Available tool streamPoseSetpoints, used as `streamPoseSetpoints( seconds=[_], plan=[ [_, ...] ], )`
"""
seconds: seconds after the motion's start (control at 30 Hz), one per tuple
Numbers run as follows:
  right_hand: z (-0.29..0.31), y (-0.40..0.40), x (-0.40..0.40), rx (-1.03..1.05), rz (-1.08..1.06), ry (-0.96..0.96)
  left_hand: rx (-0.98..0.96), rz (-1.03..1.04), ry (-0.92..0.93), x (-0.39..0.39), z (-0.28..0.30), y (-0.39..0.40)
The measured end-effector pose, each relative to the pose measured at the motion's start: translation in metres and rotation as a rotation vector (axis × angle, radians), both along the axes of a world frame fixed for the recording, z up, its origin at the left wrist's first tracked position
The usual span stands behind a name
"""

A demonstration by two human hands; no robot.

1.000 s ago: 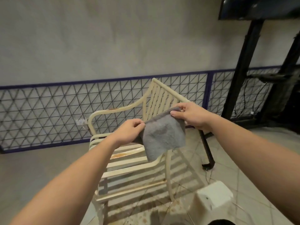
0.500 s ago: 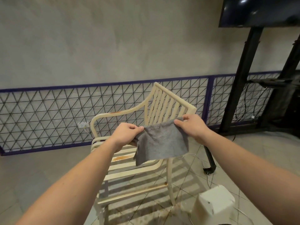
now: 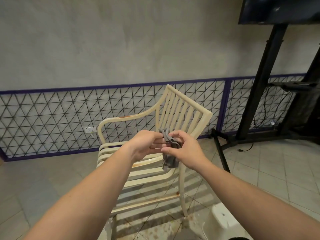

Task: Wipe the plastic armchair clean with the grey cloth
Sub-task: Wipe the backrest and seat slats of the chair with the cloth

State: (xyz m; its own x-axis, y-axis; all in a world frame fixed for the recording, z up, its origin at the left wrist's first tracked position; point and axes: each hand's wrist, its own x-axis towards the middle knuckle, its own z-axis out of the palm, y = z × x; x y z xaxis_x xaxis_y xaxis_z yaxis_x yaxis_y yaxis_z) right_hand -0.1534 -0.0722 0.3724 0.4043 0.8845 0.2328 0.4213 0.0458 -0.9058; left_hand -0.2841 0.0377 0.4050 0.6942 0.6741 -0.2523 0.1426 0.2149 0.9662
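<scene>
Hands meet in front of the cream slatted plastic armchair point(image 3: 155, 163). Left hand point(image 3: 147, 144) and right hand point(image 3: 185, 151) both pinch the bunched grey cloth point(image 3: 170, 154), held above the seat, its tail hanging down between them.

A second ago the cloth point(image 3: 168, 154) was stretched flat between the two hands, each pinching an upper corner. The left hand point(image 3: 147, 144) and right hand point(image 3: 186, 150) have since come together, and it is bunched into a crumpled wad between their fingers point(image 3: 174, 135), one end poking above them, the rest hanging below.
</scene>
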Motion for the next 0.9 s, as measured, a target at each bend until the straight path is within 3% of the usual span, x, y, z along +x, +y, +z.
streamPoseSetpoints(
  seconds=[0.13, 0.23, 0.37, 0.53, 0.73, 0.8, 0.9],
  plan=[
    [0.003, 0.002, 0.009, 0.043, -0.097, 0.116, 0.238, -0.009, 0.143, -0.007, -0.007, 0.004],
    [0.005, -0.002, 0.020, 0.044, -0.009, 0.228, 0.395, -0.020, 0.208, -0.011, -0.020, 0.012],
    [0.011, -0.011, 0.031, 0.025, 0.112, 0.306, 0.314, -0.183, 0.073, -0.005, -0.030, 0.012],
    [0.002, -0.026, 0.039, 0.018, 0.082, 0.416, 0.263, -0.156, -0.110, 0.016, -0.029, -0.001],
    [-0.023, -0.036, 0.048, 0.037, 0.213, 0.782, 0.191, -0.166, -0.211, 0.052, -0.035, -0.018],
    [-0.024, -0.037, 0.053, 0.047, 0.165, 0.770, 0.251, -0.091, -0.183, 0.063, -0.037, -0.020],
    [-0.012, -0.036, 0.076, 0.047, -0.113, 0.486, 0.413, 0.039, -0.061, 0.081, -0.044, -0.015]
  ],
)
